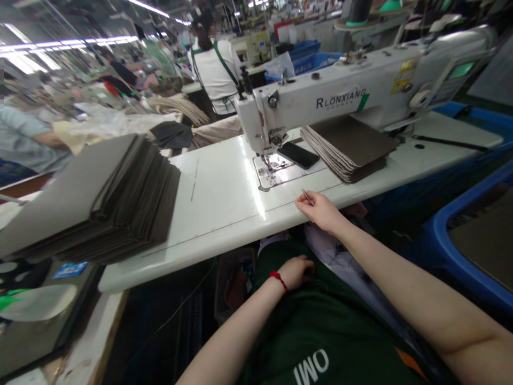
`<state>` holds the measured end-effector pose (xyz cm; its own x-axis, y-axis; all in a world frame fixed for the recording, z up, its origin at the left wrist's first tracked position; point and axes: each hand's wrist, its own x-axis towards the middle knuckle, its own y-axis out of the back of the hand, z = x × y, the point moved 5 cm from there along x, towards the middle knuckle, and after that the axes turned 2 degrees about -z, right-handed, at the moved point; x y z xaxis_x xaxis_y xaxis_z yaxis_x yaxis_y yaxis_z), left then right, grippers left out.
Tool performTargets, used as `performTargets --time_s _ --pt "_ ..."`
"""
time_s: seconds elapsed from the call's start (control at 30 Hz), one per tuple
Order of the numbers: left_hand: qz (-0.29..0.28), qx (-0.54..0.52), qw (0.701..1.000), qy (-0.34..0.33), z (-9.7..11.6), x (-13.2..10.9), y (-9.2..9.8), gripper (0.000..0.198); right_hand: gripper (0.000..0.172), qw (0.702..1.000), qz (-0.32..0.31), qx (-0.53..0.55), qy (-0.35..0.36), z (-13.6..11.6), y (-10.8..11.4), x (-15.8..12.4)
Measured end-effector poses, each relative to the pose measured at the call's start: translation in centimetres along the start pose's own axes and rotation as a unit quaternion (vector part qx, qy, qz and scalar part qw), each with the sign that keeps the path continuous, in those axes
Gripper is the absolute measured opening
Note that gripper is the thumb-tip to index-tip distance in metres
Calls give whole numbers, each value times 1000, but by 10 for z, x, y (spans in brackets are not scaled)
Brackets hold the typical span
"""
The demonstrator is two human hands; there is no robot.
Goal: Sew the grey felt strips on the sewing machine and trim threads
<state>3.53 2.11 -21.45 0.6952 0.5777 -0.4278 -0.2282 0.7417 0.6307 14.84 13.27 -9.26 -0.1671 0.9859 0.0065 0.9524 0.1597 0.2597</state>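
My right hand (320, 209) rests at the front edge of the white sewing table (224, 192), fingers pinched on thin metal tweezers (308, 197) that point toward the needle plate (272, 171). My left hand (297, 271), with a red bracelet at the wrist, lies curled against the dark green apron (320, 331) on my lap, below the table edge; what it holds, if anything, is hidden. The white sewing machine (344, 99) stands just behind the tweezers.
A tall stack of grey-brown fabric pieces (104, 203) sits at the table's left. A smaller stack (348, 147) lies under the machine arm, beside a black phone (298, 155). Blue bins (468, 240) stand at right. Another person (214, 69) works at the back.
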Motion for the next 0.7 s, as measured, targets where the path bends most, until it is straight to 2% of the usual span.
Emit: performTargets --time_s 0.07,0.2,0.37,0.43,0.53,0.7 --pt "-26 -13 999 -19 -2 5 0 14 19 1000 0 -1 1 1 0 0" --pt "-48 -57 997 -35 -11 8 8 14 20 1000 -1 -1 3 2 0 0" --pt "-8 -109 994 -11 -32 -10 33 15 22 1000 -1 -3 3 4 1 0" --pt "20 -118 993 13 -44 -28 45 15 23 1000 -1 -2 4 3 1 0" --pt "58 -117 989 71 -69 -72 58 18 23 1000 -5 0 4 3 0 0" --pt "76 -54 966 242 -123 -160 66 21 26 1000 -4 4 -5 3 1 0"
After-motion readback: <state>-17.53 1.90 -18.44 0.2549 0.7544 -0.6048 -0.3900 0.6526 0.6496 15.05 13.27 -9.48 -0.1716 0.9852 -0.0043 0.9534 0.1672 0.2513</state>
